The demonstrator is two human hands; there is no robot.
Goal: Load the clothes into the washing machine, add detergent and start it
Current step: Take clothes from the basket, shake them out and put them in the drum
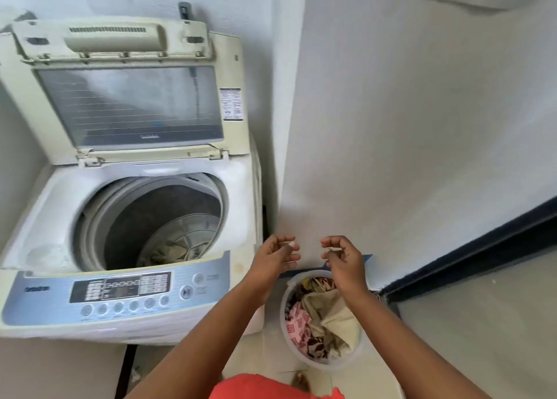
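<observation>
A white top-loading washing machine [238,205] stands at the left with its lid [129,106] raised. Some cloth [171,252] lies at the bottom of its drum. To its right on the floor sits a round translucent basket [284,323] filled with clothes [319,317], cream and patterned pink. My left hand [275,258] hovers by the machine's right front corner, fingers loosely curled, holding nothing. My right hand [342,260] hangs just above the basket's far rim, fingers loosely curled and empty.
The control panel [120,293] with buttons runs along the machine's front. A white wall corner [289,157] stands right behind the basket. A dark doorway threshold [470,254] runs at the right. No detergent is in view.
</observation>
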